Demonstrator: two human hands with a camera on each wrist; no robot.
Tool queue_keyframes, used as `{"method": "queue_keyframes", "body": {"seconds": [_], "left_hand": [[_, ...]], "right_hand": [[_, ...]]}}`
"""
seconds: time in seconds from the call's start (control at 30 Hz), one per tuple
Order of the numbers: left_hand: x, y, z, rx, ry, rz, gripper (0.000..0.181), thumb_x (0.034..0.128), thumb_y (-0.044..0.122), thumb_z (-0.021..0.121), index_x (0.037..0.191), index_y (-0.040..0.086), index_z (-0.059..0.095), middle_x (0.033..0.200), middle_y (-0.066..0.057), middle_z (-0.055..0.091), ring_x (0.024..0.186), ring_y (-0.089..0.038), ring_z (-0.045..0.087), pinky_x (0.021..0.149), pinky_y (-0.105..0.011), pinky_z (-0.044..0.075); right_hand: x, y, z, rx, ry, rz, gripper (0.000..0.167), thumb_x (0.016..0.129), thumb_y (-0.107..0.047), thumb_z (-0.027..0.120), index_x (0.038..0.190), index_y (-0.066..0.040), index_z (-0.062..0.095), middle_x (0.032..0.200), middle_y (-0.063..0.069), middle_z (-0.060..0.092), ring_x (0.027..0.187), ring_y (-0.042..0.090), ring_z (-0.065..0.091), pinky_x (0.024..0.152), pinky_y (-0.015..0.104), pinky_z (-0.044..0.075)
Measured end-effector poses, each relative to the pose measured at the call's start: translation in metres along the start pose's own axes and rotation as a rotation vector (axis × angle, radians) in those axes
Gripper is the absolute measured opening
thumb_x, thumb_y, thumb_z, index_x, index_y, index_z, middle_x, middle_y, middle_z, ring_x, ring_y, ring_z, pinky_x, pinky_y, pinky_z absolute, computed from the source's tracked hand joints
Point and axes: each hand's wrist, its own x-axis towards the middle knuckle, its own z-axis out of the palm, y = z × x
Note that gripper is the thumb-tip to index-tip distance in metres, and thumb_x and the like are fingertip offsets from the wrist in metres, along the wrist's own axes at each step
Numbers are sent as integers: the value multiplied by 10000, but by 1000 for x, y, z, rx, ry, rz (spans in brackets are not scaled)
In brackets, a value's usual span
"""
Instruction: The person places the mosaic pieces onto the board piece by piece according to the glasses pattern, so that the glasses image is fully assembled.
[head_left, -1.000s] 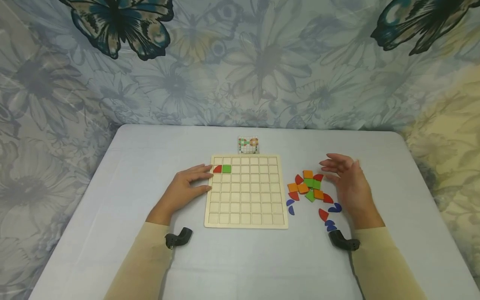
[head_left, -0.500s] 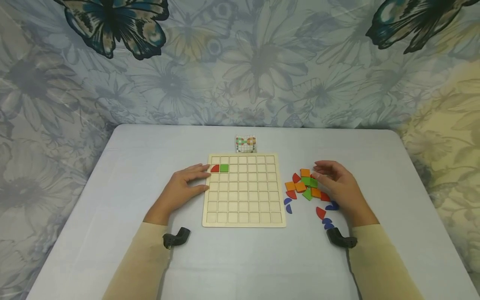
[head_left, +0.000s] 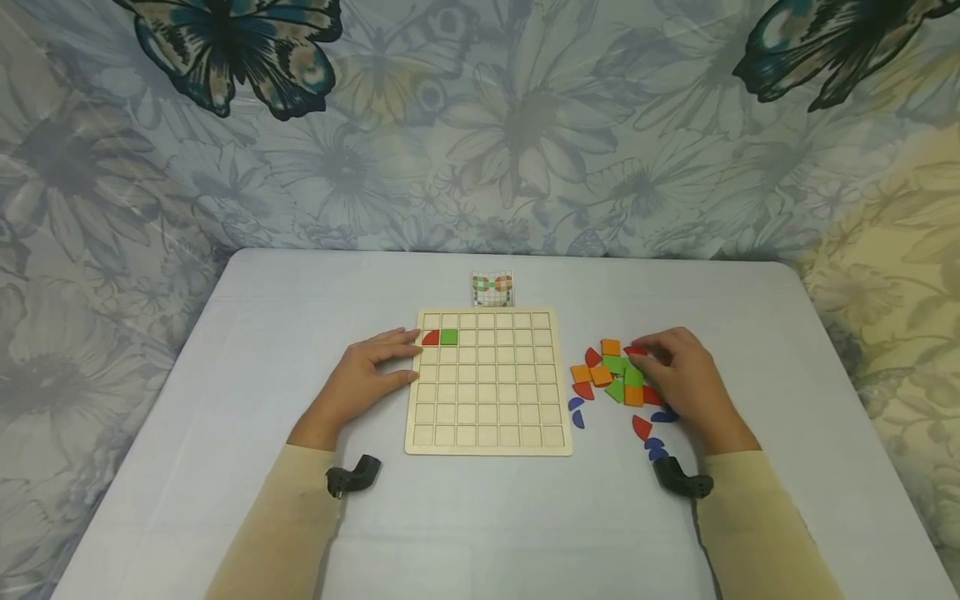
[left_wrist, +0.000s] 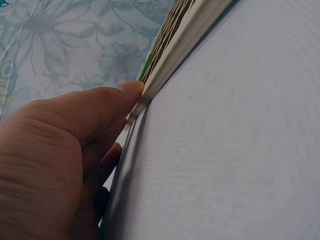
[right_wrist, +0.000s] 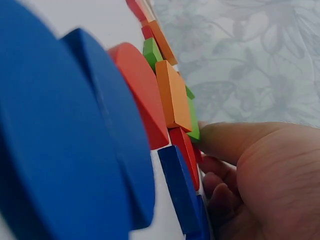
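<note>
In the head view, a pale wooden grid board [head_left: 487,400] lies mid-table, with a red quarter-circle piece [head_left: 431,337] and a green square [head_left: 448,337] in its second row. My left hand [head_left: 358,379] rests against the board's left edge, fingers fairly straight; its thumb [left_wrist: 131,89] touches the rim in the left wrist view. At the loose pieces on the right, my right hand [head_left: 684,379] pinches a red quarter-circle piece [head_left: 635,351] between thumb and fingers. A green square [head_left: 633,376] and an orange square [head_left: 633,396] lie just below that thumb.
A small pattern card [head_left: 492,288] stands behind the board. Several orange, green and red pieces lie clustered right of it, including an orange square [head_left: 581,374]. Blue pieces [head_left: 655,448] lie nearer the right wrist, and one fills much of the right wrist view.
My right hand came in leftward over the pile and lowered, its fingers closing on the red piece. The green and orange squares beside it shifted and turned. My left hand stayed at the board.
</note>
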Motion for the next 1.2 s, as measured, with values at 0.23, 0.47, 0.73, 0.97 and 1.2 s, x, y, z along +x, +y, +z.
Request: {"method": "queue_keyframes", "body": {"seconds": [0.23,0.47,0.73,0.97,1.2], "left_hand": [[0,0,0,-4,4,1,382,954,189,885,1321,117,804,1543,97,604,1535,-186,425,1276,-511,287],[-1,-1,1,-7,10,6,385,949,191,890,1318,121,806,1538,104,607,1532,-189,430,1274,-515,291],[0,1,1,-4,3,-6,387,952,196,889,1322,119,804,1546,98,600,1538,-189,421,1279,-522,278],[0,3,0,1,2,-4,391,957,194,883,1330,111,799,1548,89,601,1538,-192,422,1276,-514,286],[0,4,0,-6,3,-10,384,955,172,884,1323,102,800,1541,86,608,1535,-192,426,1277,-500,289]], "right_hand": [[0,-2,0,31,0,39,255,1063,-200,752,1248,-39,683,1085,150,603,987,334,545,794,420,533],[-3,-4,-1,68,33,74,191,1086,-174,708,1236,-57,688,1071,141,652,1011,335,573,837,408,532],[-5,-11,-7,171,9,112,327,1121,-224,662,1396,-53,710,1338,179,662,1291,408,572,1084,583,529],[-8,-30,-11,239,21,85,305,1091,-308,719,1287,-75,703,1227,123,703,1146,325,615,851,177,549],[-14,-53,-13,351,57,-8,314,1096,-225,711,1358,-52,706,1189,119,699,1077,245,642,849,118,548]]}}
